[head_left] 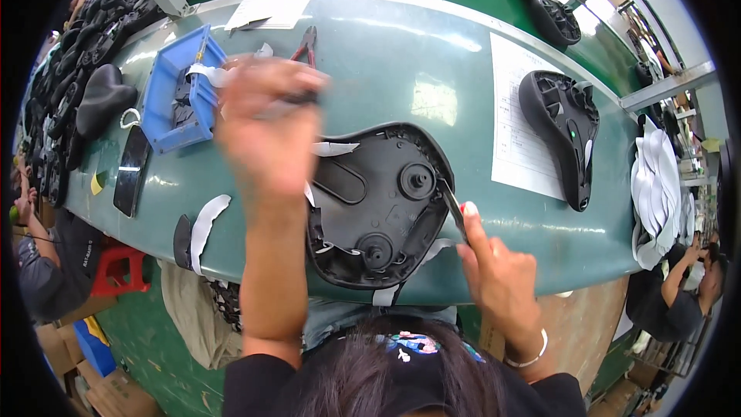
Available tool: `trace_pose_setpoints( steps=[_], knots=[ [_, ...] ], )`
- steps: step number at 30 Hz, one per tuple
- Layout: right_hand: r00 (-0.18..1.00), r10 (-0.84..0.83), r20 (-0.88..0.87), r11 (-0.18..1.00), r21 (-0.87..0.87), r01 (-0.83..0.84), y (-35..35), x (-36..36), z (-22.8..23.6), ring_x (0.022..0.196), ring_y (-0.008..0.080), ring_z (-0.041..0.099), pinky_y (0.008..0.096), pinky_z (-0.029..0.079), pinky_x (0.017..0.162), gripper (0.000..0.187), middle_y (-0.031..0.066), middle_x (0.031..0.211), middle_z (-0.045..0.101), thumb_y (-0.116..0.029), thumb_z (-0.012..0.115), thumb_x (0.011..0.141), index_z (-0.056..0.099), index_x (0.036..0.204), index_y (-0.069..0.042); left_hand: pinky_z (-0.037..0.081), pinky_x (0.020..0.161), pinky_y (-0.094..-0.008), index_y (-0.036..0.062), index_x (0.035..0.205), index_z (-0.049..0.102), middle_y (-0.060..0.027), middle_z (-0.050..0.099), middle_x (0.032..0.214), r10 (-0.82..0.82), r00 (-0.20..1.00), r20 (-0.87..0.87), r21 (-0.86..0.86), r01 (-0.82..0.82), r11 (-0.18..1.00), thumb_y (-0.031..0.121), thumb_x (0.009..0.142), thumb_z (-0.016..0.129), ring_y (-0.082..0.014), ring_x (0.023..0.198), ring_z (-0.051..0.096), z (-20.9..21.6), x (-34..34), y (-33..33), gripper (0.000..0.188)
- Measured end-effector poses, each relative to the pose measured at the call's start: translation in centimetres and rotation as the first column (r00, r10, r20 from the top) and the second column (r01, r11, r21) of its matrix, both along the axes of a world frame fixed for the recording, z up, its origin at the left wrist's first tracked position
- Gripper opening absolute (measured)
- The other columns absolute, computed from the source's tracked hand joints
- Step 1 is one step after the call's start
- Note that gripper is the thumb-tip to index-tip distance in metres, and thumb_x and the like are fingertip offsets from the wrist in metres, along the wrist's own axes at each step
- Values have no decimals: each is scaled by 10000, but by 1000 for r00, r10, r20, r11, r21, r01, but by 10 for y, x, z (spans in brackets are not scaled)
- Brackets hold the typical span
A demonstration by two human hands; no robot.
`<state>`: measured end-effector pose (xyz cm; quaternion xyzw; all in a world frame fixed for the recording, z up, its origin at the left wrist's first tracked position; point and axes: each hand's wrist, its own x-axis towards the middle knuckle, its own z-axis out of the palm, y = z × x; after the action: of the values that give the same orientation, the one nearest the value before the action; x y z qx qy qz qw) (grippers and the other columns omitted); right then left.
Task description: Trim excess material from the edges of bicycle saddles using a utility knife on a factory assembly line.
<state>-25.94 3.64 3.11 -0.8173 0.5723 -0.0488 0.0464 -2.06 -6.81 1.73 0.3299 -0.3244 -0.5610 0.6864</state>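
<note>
A black bicycle saddle (386,220) lies with its underside up at the table's near edge, round mounts and ribs showing. Strips of white material (336,149) stick out around its rim. My right hand (498,278) is closed around a slim metal blade-like tool (454,208), whose tip touches the saddle's inner right edge. Smeared by motion, my left hand (270,123) is raised over the saddle's far left side. Something small and dark shows at its fingertips, too blurred to name. Behind that hand lie red-handled pliers (306,47).
A blue bin (174,133) with small dark parts stands at left, near a phone (132,172). Another upturned saddle (562,131) rests partly on a printed sheet (509,108) at right. White cut pieces (656,193) are stacked at the far right. Co-workers sit on both sides.
</note>
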Motion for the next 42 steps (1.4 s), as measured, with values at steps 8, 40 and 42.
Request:
trace_pose_setpoints(
  steps=[8,40,42],
  knots=[
    [965,207,-160,961,-153,-232,-37,-16,21,446,267,511,378,367,433,520,82,620,533,-135,660,806,541,1306,-214,495,728,-464,73,1138,506,-134,612,940,-48,-185,981,94,247,965,377,930,529,-341,827,624,-19,4,-18,370],
    [272,-414,869,897,440,-41,-52,5,6,679,31,494,163,386,583,487,1,869,584,0,651,769,498,1231,8,216,1000,-558,160,1024,614,-106,460,1277,406,-11,914,-395,208,895,353,694,744,-318,1262,358,-3,-39,40,404],
    [436,-216,874,950,292,-114,-53,20,5,716,35,506,173,417,613,474,-1,864,589,-36,676,801,493,1238,-9,206,981,-608,142,832,681,-49,558,1135,361,-69,930,-298,431,852,346,703,718,-288,1205,423,-13,-51,32,244]
  ],
)
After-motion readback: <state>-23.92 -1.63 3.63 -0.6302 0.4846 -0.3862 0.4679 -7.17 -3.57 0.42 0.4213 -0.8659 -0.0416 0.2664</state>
